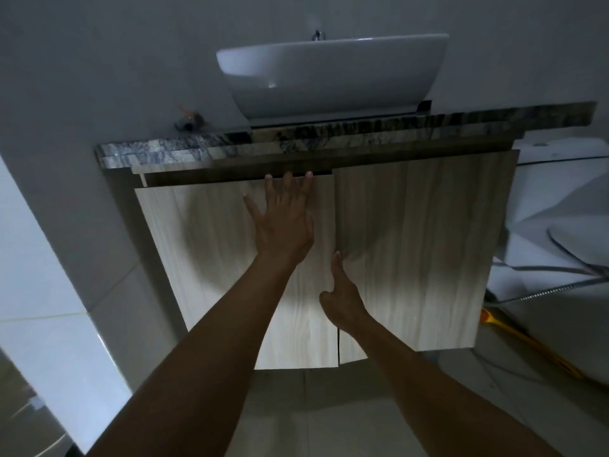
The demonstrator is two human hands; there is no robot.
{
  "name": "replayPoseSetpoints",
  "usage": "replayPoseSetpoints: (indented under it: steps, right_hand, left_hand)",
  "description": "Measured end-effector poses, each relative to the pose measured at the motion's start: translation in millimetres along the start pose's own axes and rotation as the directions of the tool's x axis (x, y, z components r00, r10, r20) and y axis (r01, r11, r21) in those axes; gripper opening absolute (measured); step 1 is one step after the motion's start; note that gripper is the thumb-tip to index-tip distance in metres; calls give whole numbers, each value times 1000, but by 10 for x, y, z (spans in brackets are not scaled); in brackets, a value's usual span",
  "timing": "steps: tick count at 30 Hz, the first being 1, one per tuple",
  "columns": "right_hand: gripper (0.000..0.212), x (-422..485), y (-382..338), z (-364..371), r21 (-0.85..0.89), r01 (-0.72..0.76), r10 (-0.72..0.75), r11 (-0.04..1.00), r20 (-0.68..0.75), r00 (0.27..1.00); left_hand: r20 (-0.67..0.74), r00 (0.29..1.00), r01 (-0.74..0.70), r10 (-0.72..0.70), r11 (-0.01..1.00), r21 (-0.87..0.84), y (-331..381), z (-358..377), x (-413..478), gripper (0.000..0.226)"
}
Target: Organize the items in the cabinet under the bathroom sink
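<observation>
Just left hand (283,222) flat on door (197,258)

Doors (428,225): pale wood grain, matt, smooth. Counter (362,135): veined stone. Sink (329,77): glossy white ceramic. Tap (318,35): shiny metal. Hose (543,290): ribbed metal. Tiles (49,341): smooth, faintly glossy

Readable text, labels, brands, numbers, signs: none for you to log on the left cabinet door (197,245), right cabinet door (418,239), stone counter (362,133) or white basin (329,77) in this dim view.
</observation>
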State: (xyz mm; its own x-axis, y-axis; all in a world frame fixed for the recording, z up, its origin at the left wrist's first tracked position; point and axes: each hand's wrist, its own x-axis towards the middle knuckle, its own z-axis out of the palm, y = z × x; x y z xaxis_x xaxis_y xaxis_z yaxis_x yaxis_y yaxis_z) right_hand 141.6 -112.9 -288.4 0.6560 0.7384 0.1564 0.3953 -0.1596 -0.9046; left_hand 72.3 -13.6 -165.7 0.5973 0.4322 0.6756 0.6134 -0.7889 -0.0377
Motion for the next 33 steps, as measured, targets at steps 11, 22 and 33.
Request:
replayPoseSetpoints:
  steps: [11, 22, 33]
  right_hand:
    - [108, 236, 135, 294, -144, 117, -125, 983, -43, 991]
    - [112, 263, 398, 255, -704, 55, -190, 708, -114, 975]
    - [93, 239, 42, -530, -820, 191, -54, 540, 193, 980]
  left_hand:
    - [-131, 991, 37, -37, 999, -6, -7, 419, 144, 69]
    - [-158, 987, -25, 37, 997, 74, -177, 596, 273, 82]
    - [48, 998, -40, 35, 993, 111, -218, 366, 155, 81]
